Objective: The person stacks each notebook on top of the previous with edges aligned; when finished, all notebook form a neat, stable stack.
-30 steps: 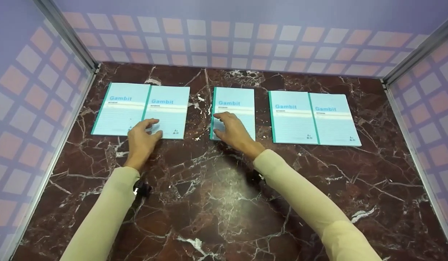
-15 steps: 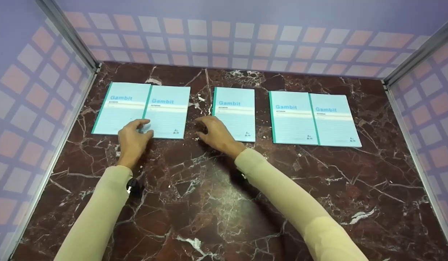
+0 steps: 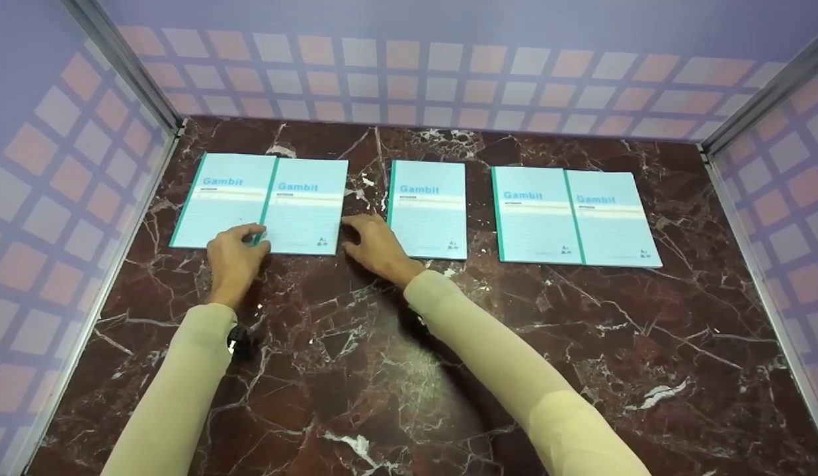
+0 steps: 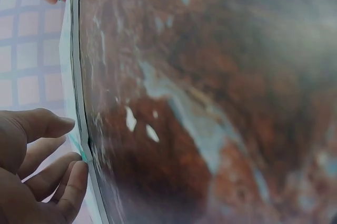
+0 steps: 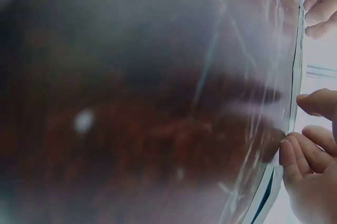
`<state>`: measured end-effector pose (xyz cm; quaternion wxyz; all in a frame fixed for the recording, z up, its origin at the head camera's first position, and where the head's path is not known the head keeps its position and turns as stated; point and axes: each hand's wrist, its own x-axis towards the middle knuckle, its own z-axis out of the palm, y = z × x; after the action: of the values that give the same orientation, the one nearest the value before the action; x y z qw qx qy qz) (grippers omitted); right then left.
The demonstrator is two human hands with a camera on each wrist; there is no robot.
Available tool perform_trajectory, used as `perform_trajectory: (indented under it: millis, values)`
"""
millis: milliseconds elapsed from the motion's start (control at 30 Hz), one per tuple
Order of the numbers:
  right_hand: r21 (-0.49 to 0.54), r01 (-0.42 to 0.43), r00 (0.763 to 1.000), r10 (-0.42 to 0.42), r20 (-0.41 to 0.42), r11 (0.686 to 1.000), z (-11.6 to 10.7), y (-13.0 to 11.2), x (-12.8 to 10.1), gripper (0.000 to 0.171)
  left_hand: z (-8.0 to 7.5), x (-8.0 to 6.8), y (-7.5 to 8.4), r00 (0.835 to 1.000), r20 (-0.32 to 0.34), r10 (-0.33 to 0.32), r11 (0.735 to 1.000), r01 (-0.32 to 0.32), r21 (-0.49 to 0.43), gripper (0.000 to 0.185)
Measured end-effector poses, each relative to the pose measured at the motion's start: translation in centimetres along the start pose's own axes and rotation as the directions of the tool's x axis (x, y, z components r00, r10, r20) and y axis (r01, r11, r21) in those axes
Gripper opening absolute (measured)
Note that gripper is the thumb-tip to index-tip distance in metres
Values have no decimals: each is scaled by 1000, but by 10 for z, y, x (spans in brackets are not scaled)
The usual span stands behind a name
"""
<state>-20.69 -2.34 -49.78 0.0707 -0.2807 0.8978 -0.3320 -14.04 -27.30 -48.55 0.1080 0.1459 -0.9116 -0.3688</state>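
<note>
Five pale-blue "Gambit" notebooks lie flat in a row across the far side of the marble table: an overlapping pair at ten o'clock, a single notebook at twelve, and a second overlapping pair at two o'clock. Judging by this layout, the single and the two o'clock pair look settled, while the ten o'clock pair is the work in hand.

Both hands sit at the near edge of that pair's upper notebook, which overlaps the leftmost notebook. The left hand has its fingers curled at the near-left corner, thumb on the cover; the left wrist view shows fingertips on either side of the edge, so it seems to pinch it (the view is blurred, so I hedge). The right hand touches the near-right corner with bent fingers, seemingly nipping the edge too. The notebook lies flat, not yet lifted
</note>
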Motion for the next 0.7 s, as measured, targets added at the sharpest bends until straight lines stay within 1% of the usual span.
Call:
perform_trajectory:
  millis: [133, 300, 500, 600, 700]
  values:
    - [-41, 17, 1000, -17, 1, 999, 4, -1, 2, 51, 2, -1, -2, 999, -6, 47, 999, -47, 18, 23]
    - [-49, 45, 999, -45, 2, 998, 6, -1, 2, 49, 6, -1, -4, 995, -13, 103, 994, -102, 38, 19]
    - [-57, 59, 998, -58, 8, 997, 5, -1, 2, 47, 5, -2, -4, 994, -2, 109, 993, -109, 45, 19]
    - [-64, 66, 998, -65, 18, 996, 5, 0, 2, 47, 3, -4, -4, 995, 5, 102, 995, -102, 18, 20]
    - [-51, 56, 998, -55, 26, 997, 5, 0, 2, 47, 2, -6, -5, 997, 17, 70, 997, -69, -24, 21]
